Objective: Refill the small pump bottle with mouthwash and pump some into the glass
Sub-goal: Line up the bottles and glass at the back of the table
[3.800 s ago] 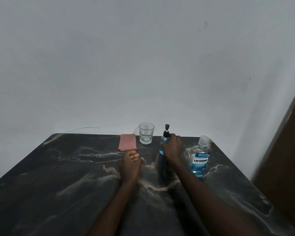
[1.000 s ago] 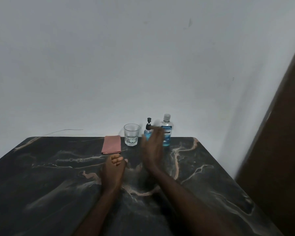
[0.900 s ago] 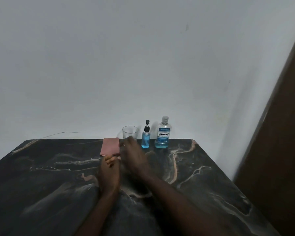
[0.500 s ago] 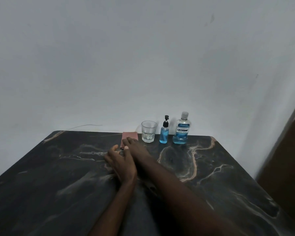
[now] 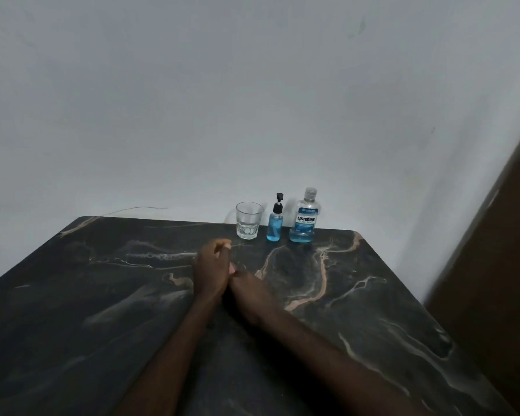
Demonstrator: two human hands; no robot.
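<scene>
Three things stand in a row along the far edge of the table: a clear glass, then the small pump bottle just beside it, then the mouthwash bottle nearest the far right corner. All are upright and none is touched. The pump bottle shows blue liquid well up its body, its black pump head on; the mouthwash bottle wears its clear cap and holds blue only in its lower part.

Both hands lie together near the middle of the table, well short of the row. The left hand has its fingers loosely curled around nothing; the right hand is pressed against it, and how its fingers lie I cannot tell.

The pump bottle looks light, narrow and easy to tip, so a grip round its body while the other hand presses the head seems wise. The glass is hard, breakable and likely slippery; steady it low down.
</scene>
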